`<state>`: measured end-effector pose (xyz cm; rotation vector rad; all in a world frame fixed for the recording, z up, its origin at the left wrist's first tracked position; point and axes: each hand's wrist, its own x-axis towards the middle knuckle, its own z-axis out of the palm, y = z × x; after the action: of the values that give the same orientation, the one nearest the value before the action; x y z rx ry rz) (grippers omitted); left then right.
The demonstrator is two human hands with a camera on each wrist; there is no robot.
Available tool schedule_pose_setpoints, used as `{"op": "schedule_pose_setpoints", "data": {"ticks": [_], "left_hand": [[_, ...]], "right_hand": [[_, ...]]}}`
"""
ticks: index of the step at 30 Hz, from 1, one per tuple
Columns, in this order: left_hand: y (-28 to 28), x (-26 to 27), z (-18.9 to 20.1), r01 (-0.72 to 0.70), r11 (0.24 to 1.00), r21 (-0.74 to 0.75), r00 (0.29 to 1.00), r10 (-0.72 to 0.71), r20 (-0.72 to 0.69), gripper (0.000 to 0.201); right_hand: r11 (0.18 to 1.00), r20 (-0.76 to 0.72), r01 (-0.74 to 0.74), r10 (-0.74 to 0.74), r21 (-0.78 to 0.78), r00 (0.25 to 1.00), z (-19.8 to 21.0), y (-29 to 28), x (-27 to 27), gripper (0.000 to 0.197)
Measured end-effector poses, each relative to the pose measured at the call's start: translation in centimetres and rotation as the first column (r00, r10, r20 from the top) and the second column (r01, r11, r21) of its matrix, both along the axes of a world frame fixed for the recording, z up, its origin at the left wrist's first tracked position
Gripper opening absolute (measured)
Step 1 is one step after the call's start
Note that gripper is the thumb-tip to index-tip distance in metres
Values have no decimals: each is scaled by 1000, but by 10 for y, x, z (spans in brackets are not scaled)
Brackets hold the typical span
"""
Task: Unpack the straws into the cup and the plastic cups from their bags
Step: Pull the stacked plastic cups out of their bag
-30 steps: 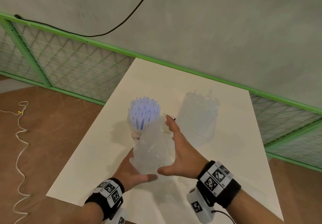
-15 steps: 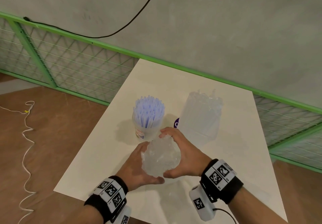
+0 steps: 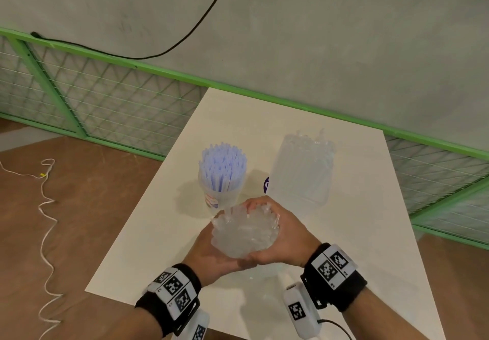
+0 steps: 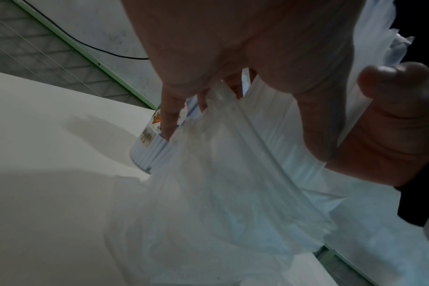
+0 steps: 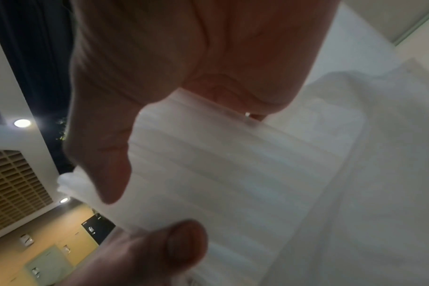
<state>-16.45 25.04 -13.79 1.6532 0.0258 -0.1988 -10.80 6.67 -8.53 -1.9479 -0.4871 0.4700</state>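
Note:
Both hands squeeze a bunched clear plastic bag (image 3: pixel 244 233) between them just above the white table (image 3: pixel 344 260). My left hand (image 3: pixel 211 255) cups it from the left and below, and my right hand (image 3: pixel 285 236) curls over its right side and top. In the left wrist view the bag (image 4: pixel 233 183) hangs loose down to the table. The right wrist view shows a ribbed white surface (image 5: pixel 233 174) under my fingers (image 5: pixel 135 77). Behind the hands a clear cup (image 3: pixel 221 196) holds upright blue-white straws (image 3: pixel 223 162). A second clear bag of plastic cups (image 3: pixel 301 170) stands to its right.
A small dark purple object (image 3: pixel 266 184) peeks out between the straw cup and the standing bag. A green mesh fence (image 3: pixel 105 106) runs behind the table. A white cord (image 3: pixel 45 207) lies on the brown floor to the left.
The tall bag that stood between my open hands has been squashed down into a ball. Both hands have closed round it and lifted it slightly toward me.

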Motion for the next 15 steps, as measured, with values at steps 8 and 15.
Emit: {"op": "schedule_pose_setpoints", "data": {"ticks": [8, 15], "left_hand": [[-4, 7, 3, -29, 998, 58, 996, 24, 88, 106], [2, 6, 10, 46, 989, 143, 990, -64, 127, 121]], "right_hand": [[989, 93, 135, -140, 64, 986, -4, -4, 0, 104], [983, 196, 170, -181, 73, 964, -1, -18, -2, 111]]}}
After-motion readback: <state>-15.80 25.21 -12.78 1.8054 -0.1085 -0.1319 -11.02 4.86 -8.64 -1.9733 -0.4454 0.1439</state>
